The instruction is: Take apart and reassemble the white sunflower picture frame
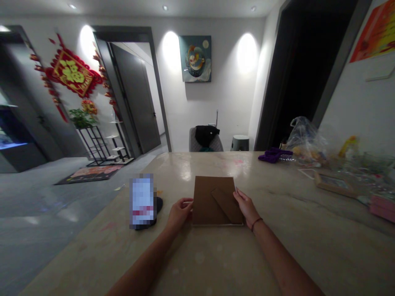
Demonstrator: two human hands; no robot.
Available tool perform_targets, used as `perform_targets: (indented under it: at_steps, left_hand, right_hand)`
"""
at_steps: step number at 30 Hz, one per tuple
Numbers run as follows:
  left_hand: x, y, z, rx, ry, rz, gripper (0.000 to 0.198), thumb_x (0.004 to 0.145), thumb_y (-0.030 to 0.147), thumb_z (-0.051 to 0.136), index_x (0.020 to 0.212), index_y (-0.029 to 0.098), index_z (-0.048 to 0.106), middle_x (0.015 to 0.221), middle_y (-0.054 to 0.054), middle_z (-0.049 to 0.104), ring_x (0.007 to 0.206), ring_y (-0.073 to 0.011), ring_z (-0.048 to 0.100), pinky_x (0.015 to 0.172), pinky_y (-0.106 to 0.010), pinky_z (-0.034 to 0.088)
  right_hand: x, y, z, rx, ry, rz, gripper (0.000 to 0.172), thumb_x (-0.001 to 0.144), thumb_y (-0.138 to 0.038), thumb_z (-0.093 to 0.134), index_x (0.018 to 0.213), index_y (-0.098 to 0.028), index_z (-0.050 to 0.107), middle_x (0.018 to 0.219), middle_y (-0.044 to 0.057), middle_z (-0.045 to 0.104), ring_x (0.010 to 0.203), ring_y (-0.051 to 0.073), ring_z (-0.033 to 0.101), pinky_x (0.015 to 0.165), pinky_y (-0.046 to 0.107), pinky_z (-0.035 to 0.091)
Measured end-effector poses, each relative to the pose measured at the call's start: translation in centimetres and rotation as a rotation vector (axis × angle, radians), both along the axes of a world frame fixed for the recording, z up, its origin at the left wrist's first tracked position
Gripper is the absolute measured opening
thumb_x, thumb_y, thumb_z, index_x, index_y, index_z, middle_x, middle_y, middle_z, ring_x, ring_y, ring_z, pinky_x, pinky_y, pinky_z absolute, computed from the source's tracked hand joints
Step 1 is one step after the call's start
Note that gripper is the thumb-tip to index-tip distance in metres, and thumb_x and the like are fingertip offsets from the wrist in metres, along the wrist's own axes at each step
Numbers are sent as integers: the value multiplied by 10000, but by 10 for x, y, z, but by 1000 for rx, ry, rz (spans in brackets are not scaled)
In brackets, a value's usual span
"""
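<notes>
Frame: a brown-backed picture frame [216,200] is seen lying flat on the table, back upward, directly ahead of the wearer and between the hands. A triangular easel flap [226,205] is seen folded flat against the back, angled across it. A thin pale edge is visible along the near side.

Left hand: the left hand [180,213] is placed at the frame's left edge. The fingers are curled inward and are seen against that edge; whether it is gripped cannot be told.

Right hand: the right hand [247,207] is laid at the frame's right side, with the fingers extended toward the far corner and touching the back. No firm grip can be confirmed. A dark cord bracelet [256,224] is worn on the wrist.

Table: a pale marble-patterned table top [286,255] is seen bearing all items.

Left of frame: a pixelated rectangular object [142,201] is lying just beside the left hand, its kind obscured, with a dark item [157,205] under its edge.

Far right of table: a purple cloth item [274,155], a clear plastic bag [305,139], a wood-edged frame [335,185] and a pink box [382,207] are noted, well apart from the hands.

Background: a grey chair [206,142] is seen beyond the table, with black clothing [206,135] draped over it.
</notes>
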State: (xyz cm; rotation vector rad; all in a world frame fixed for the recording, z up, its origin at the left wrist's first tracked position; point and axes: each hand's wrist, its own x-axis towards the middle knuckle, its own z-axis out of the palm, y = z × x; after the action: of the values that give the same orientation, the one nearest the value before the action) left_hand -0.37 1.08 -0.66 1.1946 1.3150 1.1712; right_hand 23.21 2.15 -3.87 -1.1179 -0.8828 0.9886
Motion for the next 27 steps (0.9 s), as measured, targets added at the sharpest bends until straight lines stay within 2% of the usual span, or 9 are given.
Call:
perform_targets:
  at_steps: [3,5,9,12,15,17,22,24,27]
  left_hand:
    - [0,0,3,43,23,49,293,590,406,660,715,168,541,571,17,617,428,-92,544,405,-190,399]
    - [0,-1,5,50,36,45,299,577,412,657,717,168,554,586,16,622,445,-95,548,425,-198,413]
    - [1,-4,8,45,12,-5,312,545,374,684,762,156,630,724,-31,675,591,-134,609,558,-243,475]
    - [0,-4,9,17,-47,-100,306,550,340,699,791,154,666,775,-51,694,716,-171,630,659,-264,479]
    - [-1,-3,10,-9,-155,-176,375,634,451,617,847,147,675,836,-79,698,840,-212,623,732,-300,468]
    - [0,-2,10,-11,-166,-177,451,687,539,519,814,138,681,847,-95,697,877,-227,614,757,-315,457]
    - [1,-2,12,17,113,-9,305,582,465,658,644,167,657,639,-30,672,686,-187,610,613,-240,435]
    - [2,-2,11,-9,96,20,312,559,468,670,612,164,626,559,-6,626,586,-154,577,534,-219,407]
    - [2,-2,10,-56,-44,6,359,536,495,675,597,158,568,520,23,568,497,-105,515,482,-202,378]
  right_hand:
    - [-1,0,-2,-4,2,-2,550,640,-424,629,1114,-151,567,1214,70,522,1155,211,456,1013,364,308]
    - [-1,1,-3,6,-12,-8,560,645,-427,625,1126,-148,557,1227,71,508,1165,208,444,1017,359,300]
    - [-2,1,-2,26,-41,-58,568,649,-433,612,1135,-146,552,1239,74,497,1180,209,427,1024,355,287]
    - [-3,0,0,48,-69,-79,586,656,-438,592,1145,-118,543,1248,95,485,1183,213,422,1024,353,287]
    - [-4,-1,4,66,-92,-88,580,654,-449,585,1132,-122,555,1244,94,492,1179,215,429,1024,359,287]
    - [-3,-2,8,64,-105,-92,563,651,-449,590,1117,-134,568,1228,89,510,1171,216,438,1023,366,288]
    - [-1,-6,18,59,-108,-25,534,655,-446,601,1100,-152,581,1205,86,537,1160,212,450,1019,364,292]
    - [0,-7,18,56,-97,-21,525,657,-445,601,1098,-159,582,1211,83,534,1157,207,454,1015,359,296]
    - [2,-6,14,52,-79,-57,531,659,-444,595,1102,-153,578,1223,86,521,1161,204,450,1015,352,296]
